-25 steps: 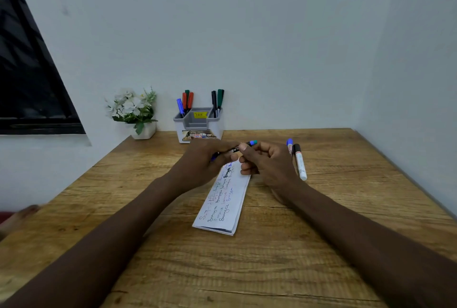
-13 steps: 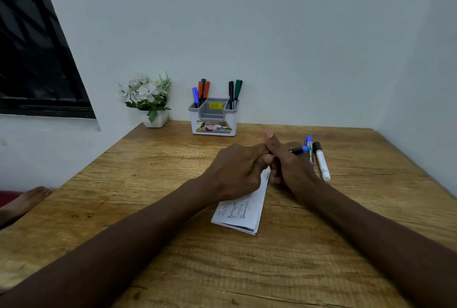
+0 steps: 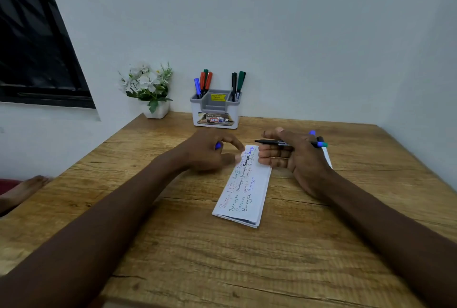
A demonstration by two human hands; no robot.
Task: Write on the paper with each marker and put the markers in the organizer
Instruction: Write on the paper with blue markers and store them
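My right hand (image 3: 294, 159) holds a thin black marker (image 3: 274, 142) level above the top end of the folded white paper (image 3: 249, 199), its tip pointing left and its blue-green rear end at the right. My left hand (image 3: 210, 153) hovers just left of the paper, fingers curled on a small blue cap (image 3: 218, 145). The paper carries several lines of coloured writing. The white and grey organizer (image 3: 215, 119) stands at the back by the wall with several markers upright in its side pockets.
Two more markers lie on the wooden table (image 3: 222, 258) behind my right hand: a blue one (image 3: 312, 132) and a white one with a black cap (image 3: 326, 155). A small white pot of flowers (image 3: 152, 90) stands left of the organizer. Walls close the back and right.
My hands were joined over the marker; now they have pulled apart, the blue cap in my left hand and the uncapped marker in my right. The view has shifted slightly.
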